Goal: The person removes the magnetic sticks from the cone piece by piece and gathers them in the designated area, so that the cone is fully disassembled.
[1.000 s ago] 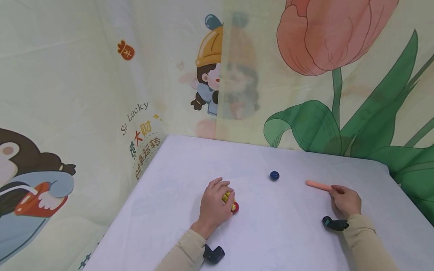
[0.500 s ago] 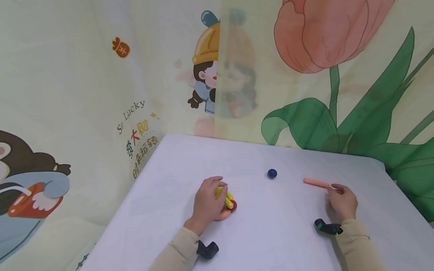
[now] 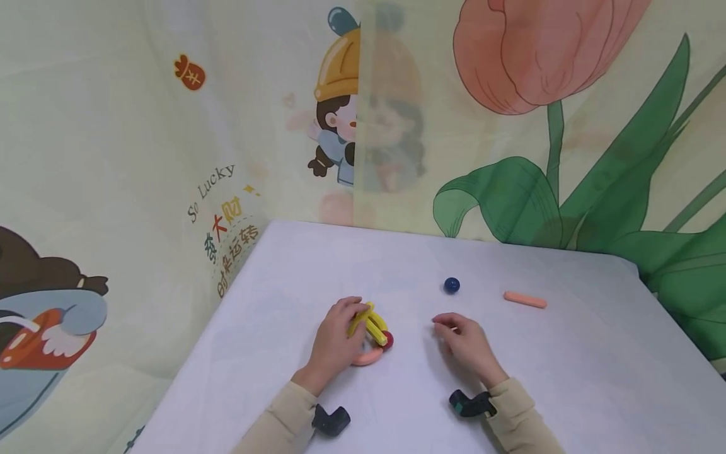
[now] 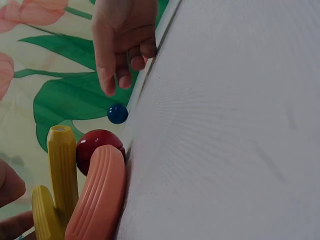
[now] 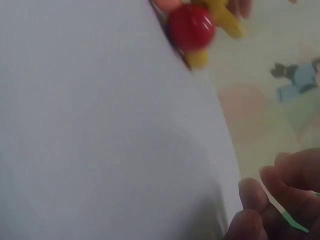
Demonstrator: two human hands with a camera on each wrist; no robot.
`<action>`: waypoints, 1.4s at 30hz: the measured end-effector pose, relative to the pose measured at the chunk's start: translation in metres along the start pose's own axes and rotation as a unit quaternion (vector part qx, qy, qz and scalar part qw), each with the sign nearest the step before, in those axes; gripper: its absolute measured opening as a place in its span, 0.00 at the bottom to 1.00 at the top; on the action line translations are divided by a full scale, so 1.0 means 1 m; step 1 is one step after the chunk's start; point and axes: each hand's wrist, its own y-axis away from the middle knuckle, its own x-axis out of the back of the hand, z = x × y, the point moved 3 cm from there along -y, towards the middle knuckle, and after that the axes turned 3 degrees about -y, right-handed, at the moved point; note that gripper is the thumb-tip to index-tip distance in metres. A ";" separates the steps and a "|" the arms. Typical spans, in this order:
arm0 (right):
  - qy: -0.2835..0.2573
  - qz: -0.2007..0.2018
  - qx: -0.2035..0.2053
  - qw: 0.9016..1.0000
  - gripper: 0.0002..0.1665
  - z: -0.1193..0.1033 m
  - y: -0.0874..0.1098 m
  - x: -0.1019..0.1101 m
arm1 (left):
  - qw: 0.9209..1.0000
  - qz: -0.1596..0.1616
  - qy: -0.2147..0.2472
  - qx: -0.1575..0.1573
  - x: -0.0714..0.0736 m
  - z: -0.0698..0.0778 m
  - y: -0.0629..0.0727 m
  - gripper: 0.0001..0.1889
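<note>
My left hand [image 3: 333, 337] pinches a yellow rod [image 3: 358, 320] of a small cluster of toy rods around a red ball [image 3: 388, 340]. In the left wrist view, an upright ribbed yellow rod [image 4: 63, 175] stands beside the red ball [image 4: 95, 146], with a curved salmon rod [image 4: 100, 192] in front. Fingertips [image 4: 10, 184] show at the left edge, close to the yellow pieces. My right hand [image 3: 467, 343] is over the table to the right of the cluster, fingers loosely bent, nothing between them.
A dark blue ball [image 3: 452, 285] lies farther back on the white-covered table [image 3: 595, 353]. To its right lies a straight salmon rod [image 3: 525, 299]. Printed curtains [image 3: 255, 126] hang behind and left of the table.
My right hand has let go of the straight salmon rod and moved left toward the cluster. The left hand has shifted slightly, uncovering more of the yellow rods and the curved salmon rod.
</note>
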 end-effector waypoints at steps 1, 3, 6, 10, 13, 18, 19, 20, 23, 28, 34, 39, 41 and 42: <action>0.005 -0.011 0.015 1.000 0.12 -0.006 0.002 -0.012 | 1.000 0.002 -0.001 -0.002 0.000 -0.001 0.000 0.14; 0.016 -0.027 0.042 0.999 0.11 -0.018 0.007 -0.033 | 1.000 0.005 -0.006 -0.004 0.001 -0.002 0.001 0.15; 0.025 -0.027 0.071 0.997 0.11 -0.031 0.014 -0.053 | 1.000 0.006 -0.020 0.004 0.001 -0.003 0.002 0.17; 0.007 0.005 0.082 0.997 0.11 -0.039 0.022 -0.066 | 0.998 0.006 -0.045 0.032 0.001 -0.003 0.004 0.17; -0.018 0.018 0.089 0.996 0.10 -0.041 0.027 -0.071 | 0.997 0.008 -0.068 0.048 0.001 -0.004 0.004 0.17; -0.029 0.020 0.123 0.992 0.13 -0.042 0.032 -0.078 | 0.992 0.011 -0.110 0.060 0.002 -0.004 0.003 0.17; -0.024 0.021 0.133 0.991 0.14 -0.042 0.032 -0.079 | 0.991 0.010 -0.116 0.062 0.003 -0.004 0.003 0.17; -0.017 0.023 0.141 0.990 0.15 -0.042 0.032 -0.080 | 0.991 0.008 -0.121 0.065 0.003 -0.004 0.002 0.17; -0.001 0.030 0.147 0.989 0.16 -0.041 0.032 -0.081 | 0.990 0.002 -0.122 0.070 0.004 -0.004 0.003 0.19; 0.007 0.049 0.141 0.989 0.12 -0.038 0.029 -0.081 | 0.994 0.001 -0.088 0.068 0.004 -0.004 0.004 0.20; 0.010 0.072 0.158 0.985 0.13 -0.038 0.028 -0.078 | 0.998 -0.007 -0.032 0.045 0.002 0.000 0.006 0.21; -0.036 0.079 0.186 0.979 0.16 -0.050 0.033 -0.075 | 0.999 -0.033 -0.001 -0.005 0.001 0.005 0.006 0.18; -0.061 0.071 0.203 0.975 0.19 -0.058 0.036 -0.075 | 0.999 -0.045 0.009 -0.025 0.000 0.006 0.007 0.17; -0.071 0.067 0.212 0.972 0.21 -0.062 0.038 -0.074 | 0.998 -0.050 0.011 -0.033 -0.001 0.006 0.007 0.16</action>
